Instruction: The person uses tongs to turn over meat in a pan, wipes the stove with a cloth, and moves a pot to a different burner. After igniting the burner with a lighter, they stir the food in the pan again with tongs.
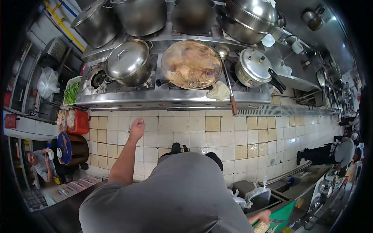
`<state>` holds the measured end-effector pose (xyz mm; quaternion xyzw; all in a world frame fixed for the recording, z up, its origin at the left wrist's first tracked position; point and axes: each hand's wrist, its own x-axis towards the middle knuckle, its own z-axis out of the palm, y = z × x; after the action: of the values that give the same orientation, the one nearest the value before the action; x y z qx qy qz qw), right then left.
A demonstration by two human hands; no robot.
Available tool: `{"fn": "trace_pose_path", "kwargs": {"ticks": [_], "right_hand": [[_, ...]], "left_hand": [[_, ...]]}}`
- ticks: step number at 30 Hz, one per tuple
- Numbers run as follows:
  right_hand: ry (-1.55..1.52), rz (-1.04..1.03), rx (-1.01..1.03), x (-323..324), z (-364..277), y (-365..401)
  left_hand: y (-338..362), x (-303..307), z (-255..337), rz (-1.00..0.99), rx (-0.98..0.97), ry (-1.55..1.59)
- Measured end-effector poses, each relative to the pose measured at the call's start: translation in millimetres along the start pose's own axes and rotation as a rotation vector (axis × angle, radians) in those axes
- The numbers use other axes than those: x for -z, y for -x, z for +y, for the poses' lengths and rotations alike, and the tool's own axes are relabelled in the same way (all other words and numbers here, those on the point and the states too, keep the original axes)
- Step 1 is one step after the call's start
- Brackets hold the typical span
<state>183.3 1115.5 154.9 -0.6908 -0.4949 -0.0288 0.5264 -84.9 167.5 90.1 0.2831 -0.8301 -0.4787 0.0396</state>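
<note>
My left hand (136,129) hangs over the tiled floor in front of the stove, its fingers loosely curled with nothing visible in them. My right hand (265,216) is low on the right, beside a green cutting board (283,214) and just above a pale heap of what looks like chopped food (261,226). Its fingers are turned down and partly hidden, so I cannot make out a grip. On the stove ahead, a wide pan (192,64) holds brown, steaming food. A long-handled ladle (228,79) rests at its right, near a crumpled cloth (218,91).
A lidded pot (129,62) and a pressure cooker (253,68) flank the pan. Large pots (140,17) stand behind. At left are a tray of greens (72,91) and a red crate (79,121). One person (43,163) is at left, another (330,152) at right.
</note>
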Motion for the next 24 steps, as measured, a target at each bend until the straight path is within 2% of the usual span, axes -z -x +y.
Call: {"fn": "trace_pose_path", "kwargs": {"ticks": [1, 2, 3, 5, 6, 7, 8, 9, 10, 12, 13, 15, 17, 18, 20, 21, 23, 24], "right_hand": [[-0.648, -0.115, 0.323, -22, -25, 11], [-0.420, -0.281, 0.260, 54, -151, 68], [-0.455, -0.398, 0.347, 17, -173, 72], [-0.663, -0.656, 0.416, 56, -302, 152], [-0.743, -0.886, 0.344, 26, -324, 176], [-0.777, -1.192, 0.312, 76, -387, 220], [-0.740, -1.364, 0.265, 61, -412, 257], [-0.701, -1.515, 0.376, 67, -446, 294], [-0.656, -1.655, 0.586, 66, -471, 329], [-0.624, -1.767, 1.023, 90, -525, 403], [-0.597, -1.851, 1.114, 98, -545, 437], [-0.580, -1.740, 1.625, 121, -590, 488], [-0.520, -1.719, 1.808, 135, -623, 532], [-0.515, -1.731, 1.815, 140, -639, 549], [-0.476, -1.603, 2.165, 151, -669, 579], [-0.473, -1.608, 2.172, 158, -682, 593], [-0.303, -1.419, 2.472, 174, -705, 619], [-0.308, -1.419, 2.477, 184, -715, 630]], "left_hand": [[-17, -1, 15, 0.028, -0.079, 0.053], [-23, -1, 51, 0.042, -0.069, 0.128], [-25, 0, 100, 0.055, -0.058, 0.206], [-42, 1, 160, 0.060, -0.132, 0.155], [-50, -4, 181, 0.058, -0.129, 0.162], [-60, -11, 200, 0.126, -0.200, 0.137], [-66, -18, 215, 0.197, -0.270, 0.109], [-71, -23, 228, 0.205, -0.263, 0.113], [-75, -29, 240, 0.242, -0.320, 0.076], [-81, -36, 256, 0.291, -0.366, 0.030], [-82, -38, 260, 0.273, -0.348, -0.055], [-86, -43, 265, 0.261, -0.318, -0.152], [-89, -49, 263, 0.301, -0.337, -0.249], [-89, -52, 265, 0.300, -0.325, -0.254], [-88, -53, 270, 0.323, -0.253, -0.279], [-87, -52, 271, 0.324, -0.244, -0.279], [-87, -51, 272, 0.317, -0.249, -0.284], [-88, -51, 271, 0.321, -0.244, -0.284]]}}
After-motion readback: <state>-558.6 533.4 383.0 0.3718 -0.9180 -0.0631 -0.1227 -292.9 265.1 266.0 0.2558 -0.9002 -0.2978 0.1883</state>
